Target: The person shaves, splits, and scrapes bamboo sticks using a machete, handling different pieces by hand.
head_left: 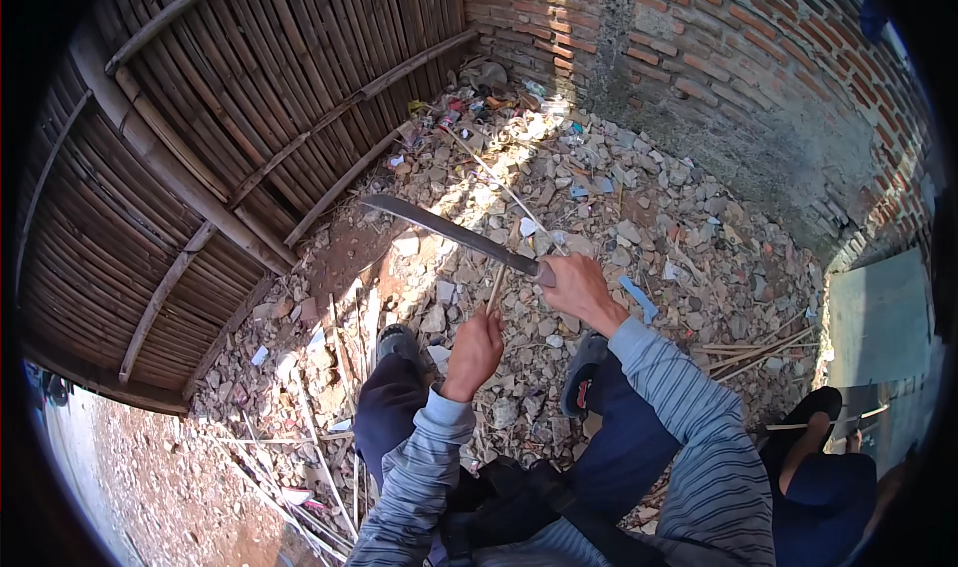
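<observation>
My right hand [577, 289] is wrapped round the handle of a machete [454, 233]. Its long dark blade points to the upper left, above the rubble. Lower and to the left, my left hand [473, 354] is closed round a thin bamboo strip [496, 289]. The strip rises out of the fist and meets the blade near the handle; whether the edge cuts into it cannot be made out. Beyond the blade, a long pale bamboo strip [491, 173] runs from the back toward my right hand. Whether it lies loose or joins something is unclear.
Broken stone and brick rubble [659, 238] surrounds my feet. A bamboo slat wall [289, 78] stands left, a brick wall [699, 58] behind. Loose strips [309, 417] lie lower left, more sticks [748, 352] at right. Another person [823, 487] sits at lower right, near a grey-green panel [878, 317].
</observation>
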The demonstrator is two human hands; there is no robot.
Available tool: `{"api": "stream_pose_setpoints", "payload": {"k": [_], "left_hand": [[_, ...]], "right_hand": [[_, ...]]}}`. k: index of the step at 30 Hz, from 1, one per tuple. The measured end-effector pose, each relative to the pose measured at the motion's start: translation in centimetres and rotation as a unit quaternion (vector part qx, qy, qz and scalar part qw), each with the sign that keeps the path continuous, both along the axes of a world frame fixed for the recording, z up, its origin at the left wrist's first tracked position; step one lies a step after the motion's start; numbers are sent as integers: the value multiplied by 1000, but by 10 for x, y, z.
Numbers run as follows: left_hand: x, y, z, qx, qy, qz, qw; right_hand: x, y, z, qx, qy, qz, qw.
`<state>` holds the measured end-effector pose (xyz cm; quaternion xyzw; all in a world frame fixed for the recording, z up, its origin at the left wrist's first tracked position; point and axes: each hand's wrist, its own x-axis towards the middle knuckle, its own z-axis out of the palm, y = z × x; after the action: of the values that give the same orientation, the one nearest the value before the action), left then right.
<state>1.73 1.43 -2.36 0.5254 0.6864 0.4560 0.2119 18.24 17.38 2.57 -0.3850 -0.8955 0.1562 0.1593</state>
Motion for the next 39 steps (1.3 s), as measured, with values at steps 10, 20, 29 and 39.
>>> {"api": "stream_pose_setpoints", "payload": {"k": [10, 20, 29, 39], "left_hand": [[6, 3, 1, -52, 110, 19, 992], [11, -8, 1, -92, 198, 57, 974], [8, -2, -14, -76, 135, 27, 988], [1, -2, -8, -41, -61, -47, 996]], "right_hand": [[2, 3, -5, -9, -32, 0, 999], [2, -13, -10, -1, -29, 0, 1000], [10, 14, -28, -154, 54, 65, 984], [29, 17, 2, -522, 201, 48, 828]]}}
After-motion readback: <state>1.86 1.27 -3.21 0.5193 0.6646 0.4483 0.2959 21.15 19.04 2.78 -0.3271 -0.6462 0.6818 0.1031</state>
